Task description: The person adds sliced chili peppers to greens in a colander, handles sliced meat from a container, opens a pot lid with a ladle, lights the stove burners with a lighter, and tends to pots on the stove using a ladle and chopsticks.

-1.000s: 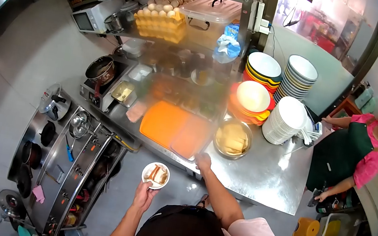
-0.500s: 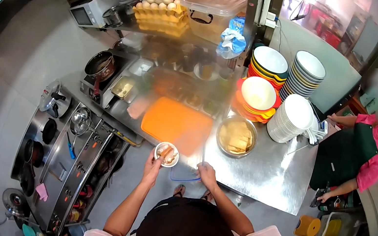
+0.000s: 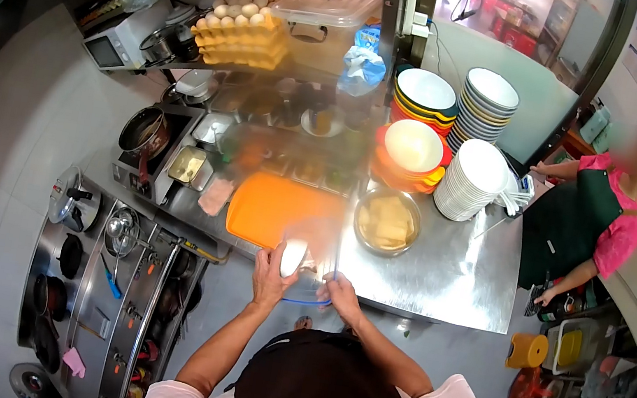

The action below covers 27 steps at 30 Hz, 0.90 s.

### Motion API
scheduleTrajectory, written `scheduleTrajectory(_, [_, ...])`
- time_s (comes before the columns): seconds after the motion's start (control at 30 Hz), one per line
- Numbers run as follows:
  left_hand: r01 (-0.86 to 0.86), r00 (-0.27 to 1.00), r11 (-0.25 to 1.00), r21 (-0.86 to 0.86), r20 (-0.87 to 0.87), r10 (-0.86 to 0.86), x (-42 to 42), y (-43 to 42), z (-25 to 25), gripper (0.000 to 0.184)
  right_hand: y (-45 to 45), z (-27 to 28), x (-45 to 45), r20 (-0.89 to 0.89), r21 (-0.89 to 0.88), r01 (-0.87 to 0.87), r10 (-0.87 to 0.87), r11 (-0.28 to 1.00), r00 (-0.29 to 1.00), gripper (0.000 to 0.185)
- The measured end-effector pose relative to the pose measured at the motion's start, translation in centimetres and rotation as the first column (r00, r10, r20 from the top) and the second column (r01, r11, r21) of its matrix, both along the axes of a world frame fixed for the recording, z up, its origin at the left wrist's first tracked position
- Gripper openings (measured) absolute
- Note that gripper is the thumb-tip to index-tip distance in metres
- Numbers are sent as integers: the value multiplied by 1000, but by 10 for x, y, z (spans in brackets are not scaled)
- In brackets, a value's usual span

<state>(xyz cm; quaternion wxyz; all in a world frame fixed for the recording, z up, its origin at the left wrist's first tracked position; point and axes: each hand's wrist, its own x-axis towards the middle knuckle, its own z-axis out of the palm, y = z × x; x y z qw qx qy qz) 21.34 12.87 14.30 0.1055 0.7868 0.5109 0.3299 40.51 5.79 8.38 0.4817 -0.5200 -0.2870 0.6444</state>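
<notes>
My left hand (image 3: 271, 276) is closed around a small white bowl (image 3: 293, 258), tipped on its side toward the right. Brownish and pale pieces of food show beside its rim, over a clear bag (image 3: 309, 287) with a blue edge. The fingers of my right hand (image 3: 340, 296) pinch the bag's right side near its blue edge. Behind the bowl lies an orange board (image 3: 263, 208) on the steel counter. To the right of the board stands a round metal bowl (image 3: 387, 222) with yellowish slices.
Stacked white plates (image 3: 471, 181), orange bowls (image 3: 412, 149) and other bowls (image 3: 490, 101) stand at the back right. A person in a dark apron (image 3: 572, 227) is at the far right. Egg trays (image 3: 239, 41) sit on the shelf; a pan (image 3: 146, 132) is on the left.
My left hand has moved the white bowl to the right over the bag and tipped it over. My right hand keeps hold of the bag. The camera view has shifted slightly.
</notes>
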Motion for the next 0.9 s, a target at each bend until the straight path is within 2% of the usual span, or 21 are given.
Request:
scheduleTrajectory(0.07, [20,1000,998,64,9,-21,-3,4,0,77,0,1,0,-69,-2,15,-15,1000,997,27])
scheduleTrajectory(0.17, [12,998,999,43,55,-14,-9,11,8,80,1,1,-1,-135,-16,24,-26,1000,990,27])
scheduleTrajectory(0.23, [-21,997,992,122,77,12,-12,17,14,77,2,1,-2,-170,-21,20,-23,1000,985,26])
scheduleTrajectory(0.33, [-90,984,985,145,167,66,-15,22,19,71,1,2,-1,-100,77,43,-36,996,994,27])
scheduleTrajectory(0.43, [-93,972,973,213,231,42,-18,23,28,69,2,5,0,-78,119,60,-51,991,996,28])
scheduleTrajectory(0.57, [-103,925,994,43,372,80,-14,24,38,63,2,2,2,-78,87,16,-9,996,997,30])
scheduleTrajectory(0.67, [-131,818,990,-58,558,141,-11,32,26,56,5,-6,1,-76,121,45,-36,992,996,31])
scheduleTrajectory(0.77, [-109,626,988,-107,765,152,-13,37,22,50,5,-21,2,-80,144,70,-59,987,995,32])
scheduleTrajectory(0.83, [-79,551,985,-153,817,171,-19,42,23,45,2,-28,10,-54,158,58,-50,986,997,32])
scheduleTrajectory(0.9, [-59,504,973,-222,835,221,-27,43,25,44,-5,-30,22,-105,95,39,-29,995,994,32])
